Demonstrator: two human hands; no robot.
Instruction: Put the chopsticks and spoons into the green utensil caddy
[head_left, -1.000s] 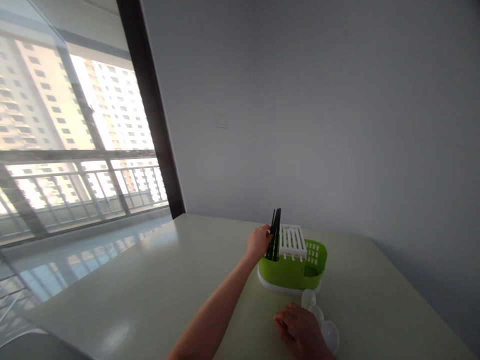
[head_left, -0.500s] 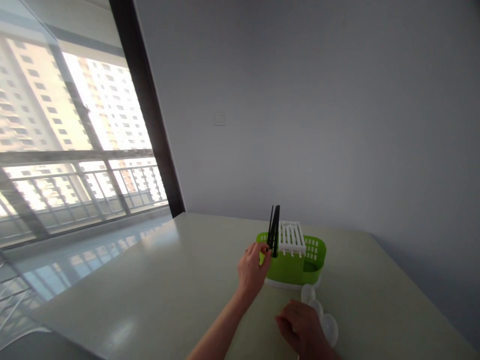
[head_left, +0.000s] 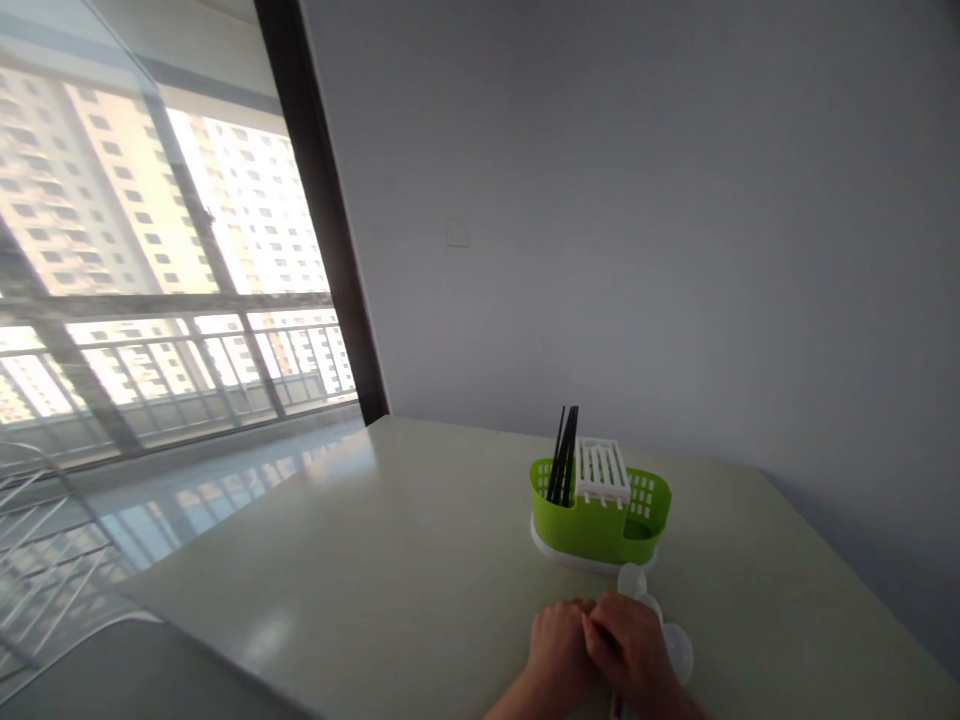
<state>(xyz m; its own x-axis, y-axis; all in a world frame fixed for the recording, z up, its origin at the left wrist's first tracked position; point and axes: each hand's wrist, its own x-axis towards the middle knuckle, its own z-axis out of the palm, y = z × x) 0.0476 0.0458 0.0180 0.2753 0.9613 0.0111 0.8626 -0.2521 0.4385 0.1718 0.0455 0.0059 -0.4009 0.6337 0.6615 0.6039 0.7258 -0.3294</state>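
Note:
A green utensil caddy (head_left: 592, 530) with a white base stands on the table. Several black chopsticks (head_left: 565, 455) lean upright in its left compartment. In front of it, my left hand (head_left: 559, 645) is closed, its fingertips touching my right hand (head_left: 634, 640). The right one is curled shut too; a thin stick-like end (head_left: 616, 706) shows beneath it, its kind unclear. Whatever the fingers hold is hidden. Beside the right hand lie whitish rounded pieces, one near the caddy (head_left: 632, 578) and a larger one (head_left: 679, 655) to the right, looking like spoon bowls.
A white slatted rack (head_left: 602, 470) with small hooks sits over the caddy's middle. The pale table (head_left: 390, 560) reaches back to a grey wall (head_left: 600, 250). At lower left are a grey chair back (head_left: 150, 675) and a wire rack (head_left: 45, 570).
My left hand has let go of the chopsticks at the caddy and come down and back to meet my right hand. The view has shifted slightly.

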